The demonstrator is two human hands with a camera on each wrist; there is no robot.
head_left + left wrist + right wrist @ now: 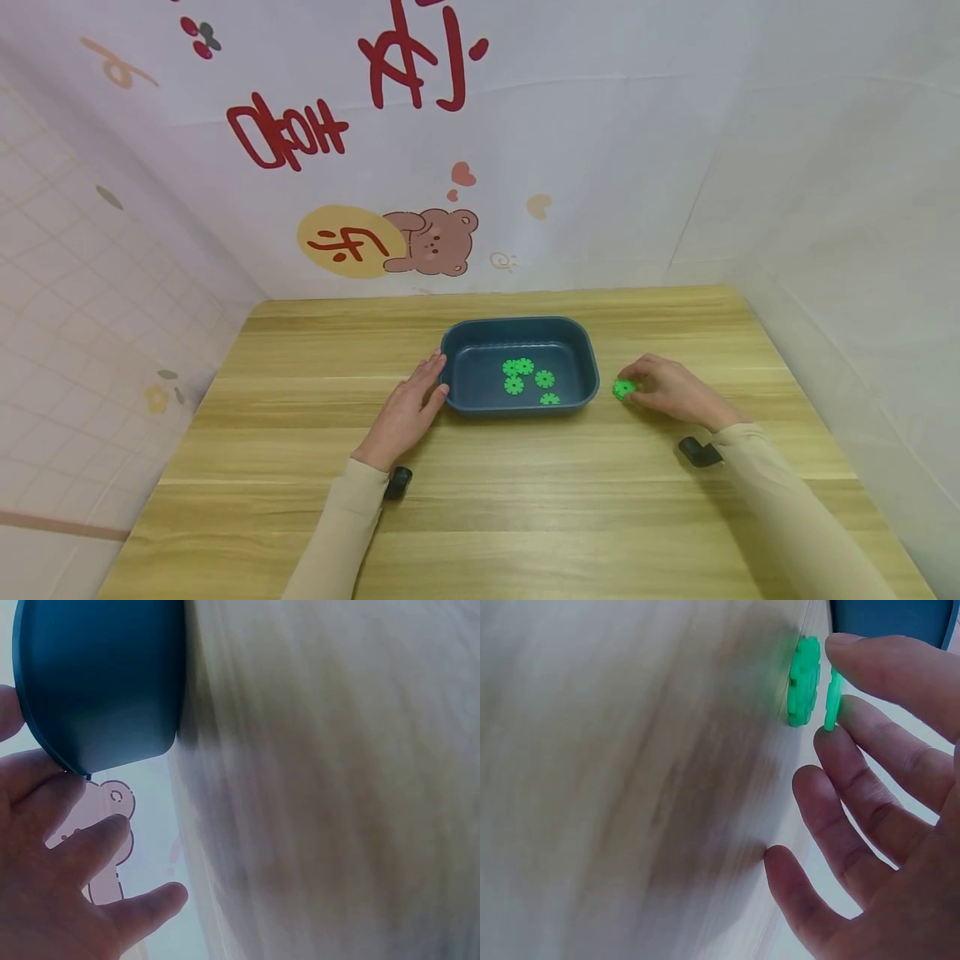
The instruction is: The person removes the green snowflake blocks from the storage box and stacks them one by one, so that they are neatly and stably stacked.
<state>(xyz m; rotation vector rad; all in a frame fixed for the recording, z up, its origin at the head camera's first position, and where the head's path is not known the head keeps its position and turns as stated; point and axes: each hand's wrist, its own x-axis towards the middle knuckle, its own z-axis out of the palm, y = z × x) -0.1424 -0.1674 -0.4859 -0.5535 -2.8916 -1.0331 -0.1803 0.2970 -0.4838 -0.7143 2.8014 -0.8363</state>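
A dark blue rectangular tray [517, 412] sits on the wooden table with several green notched plastic discs [544, 379] lying flat inside it. My left hand [401, 417] touches the tray's left end, fingers fairly straight at the rim and spread in the left wrist view. To the right of the tray, my right hand [675, 392] pinches one green disc [832, 701] between thumb and fingertips. Just beneath that disc, more green discs [803, 682] lie stacked on the table. The head view shows the held disc and the stack overlapping.
The wooden table [480, 500] meets a white wall covering [600, 192] printed with a bear and red characters behind the tray. White sheeting also borders both sides. Black wrist-worn camera parts [699, 452] stick out beside both sleeves.
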